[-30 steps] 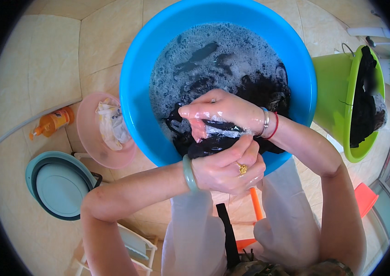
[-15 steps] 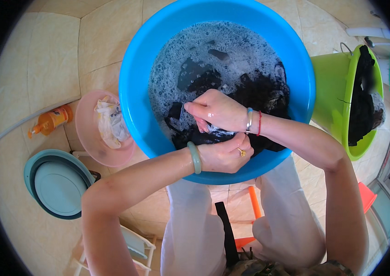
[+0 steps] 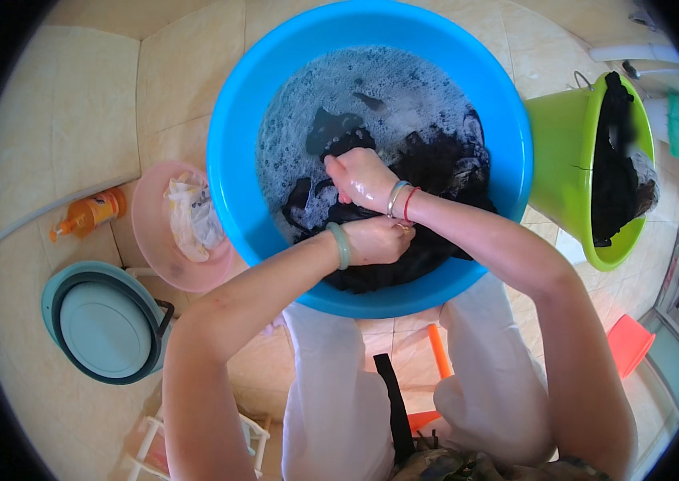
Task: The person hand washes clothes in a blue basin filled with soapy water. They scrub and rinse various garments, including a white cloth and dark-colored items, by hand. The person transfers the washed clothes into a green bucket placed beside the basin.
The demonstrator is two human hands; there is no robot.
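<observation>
Left hand (image 3: 375, 242): fingers curled closed, apparently on dark cloth (image 3: 387, 276); fingertips hidden. Right hand (image 3: 362, 178): bunched, knuckles up, just beyond the left; fingers pointed down out of sight, so how far that grip was closed, and on what, could not be told.

Dark cloth lay beneath and around both hands, soaked, partly under sudsy water (image 3: 411, 84) in the blue basin (image 3: 507, 160). Judged step: rubbing or kneading wet cloth by hand. Next move, in my judgement, called for a firm hold by both hands, with the cloth staying within the rim.

Farther out: right, green bucket (image 3: 561, 152) with more black fabric (image 3: 613, 164); left, pink basin (image 3: 151, 228) holding pale cloth (image 3: 187, 218), orange bottle (image 3: 89, 215) and teal basin (image 3: 107, 329).
</observation>
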